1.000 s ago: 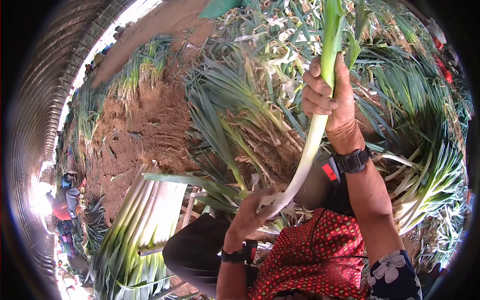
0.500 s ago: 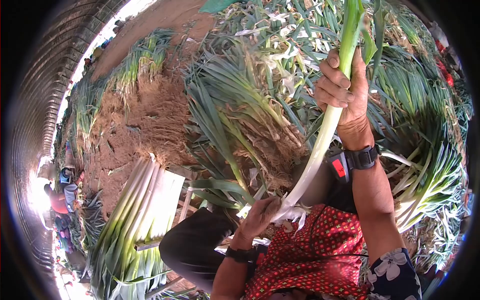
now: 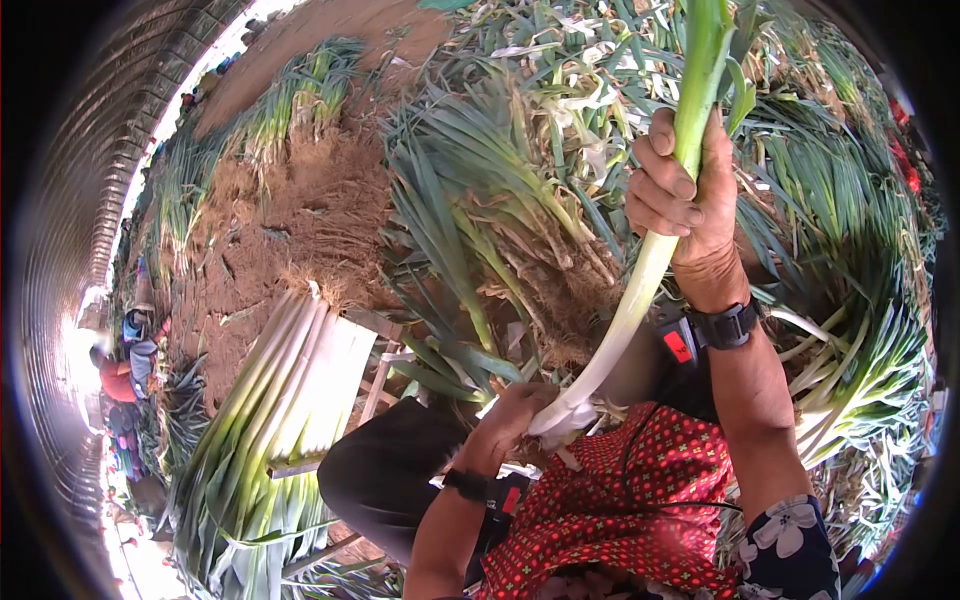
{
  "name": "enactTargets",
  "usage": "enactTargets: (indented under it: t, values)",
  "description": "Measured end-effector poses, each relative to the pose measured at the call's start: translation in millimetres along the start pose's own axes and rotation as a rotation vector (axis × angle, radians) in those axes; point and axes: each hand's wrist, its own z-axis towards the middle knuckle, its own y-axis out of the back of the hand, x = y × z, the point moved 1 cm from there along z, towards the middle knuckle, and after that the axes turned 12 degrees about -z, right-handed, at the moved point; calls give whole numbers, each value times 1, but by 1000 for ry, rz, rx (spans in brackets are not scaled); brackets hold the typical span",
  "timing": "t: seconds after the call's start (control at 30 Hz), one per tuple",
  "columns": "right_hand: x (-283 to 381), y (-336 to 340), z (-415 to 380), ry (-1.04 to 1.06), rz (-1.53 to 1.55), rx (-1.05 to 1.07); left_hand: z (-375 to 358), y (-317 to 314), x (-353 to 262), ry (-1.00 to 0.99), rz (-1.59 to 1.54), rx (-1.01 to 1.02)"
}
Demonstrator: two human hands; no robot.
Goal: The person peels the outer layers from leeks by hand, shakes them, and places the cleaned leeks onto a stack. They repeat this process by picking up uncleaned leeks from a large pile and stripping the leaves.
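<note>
A long leek [image 3: 640, 285] with a white shank and green top slants across the head view. My right hand [image 3: 685, 195] is wrapped round its upper, green part. Down at the root end, above the red patterned apron [image 3: 630, 500], my left hand [image 3: 515, 425] has its fingers curled against the base, where pale peeled skin hangs; the fingertips are partly hidden. A bundle of peeled leeks [image 3: 270, 400] lies to the left, roots pointing up. Behind the held leek is a heap of unpeeled leeks [image 3: 510, 210] with brown roots.
A wooden stand [image 3: 375, 385] is beside my dark-clad knee [image 3: 385, 480]. More leeks [image 3: 840, 400] lie at the right, and others [image 3: 310, 90] on the soil at the upper left. A person in red [image 3: 118, 380] is at the far left. Leaf scraps cover the ground.
My left hand has shifted slightly left and up, off to the side of the leek's base. The leek's root end now shows more, while my right hand keeps its grip. The camera view has shifted a little.
</note>
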Motion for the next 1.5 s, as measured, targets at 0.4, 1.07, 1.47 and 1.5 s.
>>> enactTargets:
  t: [0.4,1.07,1.47,1.5]
  values:
    - [36,28,1,134,-14,-130,-16,43,-23,-479,557,-473]
    - [53,54,-3,138,308,-197,-79,-13,-114,-412,508,410]
    - [46,54,-1,105,339,-200,-72,-14,-88,-278,27,527]
    - [46,54,0,102,338,-200,-71,-12,-86,-279,25,526]
